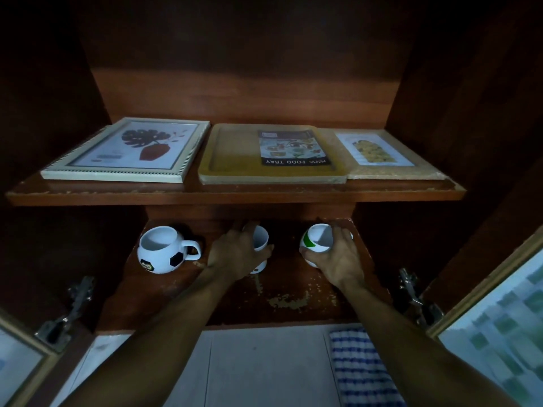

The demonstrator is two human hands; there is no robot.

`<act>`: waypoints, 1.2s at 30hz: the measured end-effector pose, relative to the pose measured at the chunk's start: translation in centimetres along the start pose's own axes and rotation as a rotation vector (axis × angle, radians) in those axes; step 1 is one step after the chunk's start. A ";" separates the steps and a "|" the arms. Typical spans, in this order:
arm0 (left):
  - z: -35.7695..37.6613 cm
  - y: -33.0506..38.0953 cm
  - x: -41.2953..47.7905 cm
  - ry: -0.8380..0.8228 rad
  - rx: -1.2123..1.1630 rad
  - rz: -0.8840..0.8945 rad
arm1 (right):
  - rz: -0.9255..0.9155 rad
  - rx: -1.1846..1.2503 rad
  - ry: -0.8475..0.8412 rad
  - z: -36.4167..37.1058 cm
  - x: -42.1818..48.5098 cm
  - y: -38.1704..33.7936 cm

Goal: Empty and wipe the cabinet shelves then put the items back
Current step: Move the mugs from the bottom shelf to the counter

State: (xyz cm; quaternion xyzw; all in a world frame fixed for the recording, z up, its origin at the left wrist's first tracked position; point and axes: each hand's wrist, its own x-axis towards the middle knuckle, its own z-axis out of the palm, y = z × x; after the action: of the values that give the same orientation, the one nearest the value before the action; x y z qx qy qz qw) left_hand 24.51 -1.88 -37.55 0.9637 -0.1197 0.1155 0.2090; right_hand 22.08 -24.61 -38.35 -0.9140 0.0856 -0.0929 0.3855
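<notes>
Well, the two cups: I saw a small white cup (pixel 261 239) in the middle of the bottom shelf (pixel 293 301). A round cup with a green mark (pixel 316 239) was to its right. Both had the open end up.
Left hand: the left hand (pixel 238 254) was curled round the small white cup and held it from the near side.
Right hand: the right hand (pixel 338 259) was wrapped round the green-marked cup, with the thumb low at the front.
Cups and grip: each cup sat right inside its hand. I could not tell if they stood on the shelf or were lifted a tiny bit.
Football mug: a football mug (pixel 164 251) stood on the same shelf, left of the left hand. Its handle pointed at that hand, and no hand touched it.
Top shelf: a picture frame (pixel 129 148), a food tray (pixel 235 160) and a second picture board (pixel 379 152) lay flat side by side.
Cloth: a blue checked cloth (pixel 358 368) lay below the cabinet, under the right arm. No hand was on it.
How far along: both shelves had things on them and the cloth was not in use. I could not tell if the cups were going out or coming back in.
Left to do: if going out, I judged nearly all the work was ahead.
</notes>
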 end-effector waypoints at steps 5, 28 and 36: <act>-0.8 0.5 -1.1 0.051 0.018 0.020 | -0.071 -0.045 0.053 -1.2 -0.6 -0.7; -7.5 6.6 -11.9 0.309 -0.011 0.146 | -0.310 0.111 0.138 -6.6 -11.7 -3.7; -10.1 5.9 -15.7 0.278 -0.031 0.191 | -0.271 0.069 0.150 -7.5 -17.6 -6.4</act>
State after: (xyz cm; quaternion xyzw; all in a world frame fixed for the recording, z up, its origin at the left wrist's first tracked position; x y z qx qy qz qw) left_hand 6.29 0.11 -30.66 0.9193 -0.1823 0.2654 0.2263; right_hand 3.79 -21.29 -30.42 -0.8938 -0.0130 -0.2151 0.3933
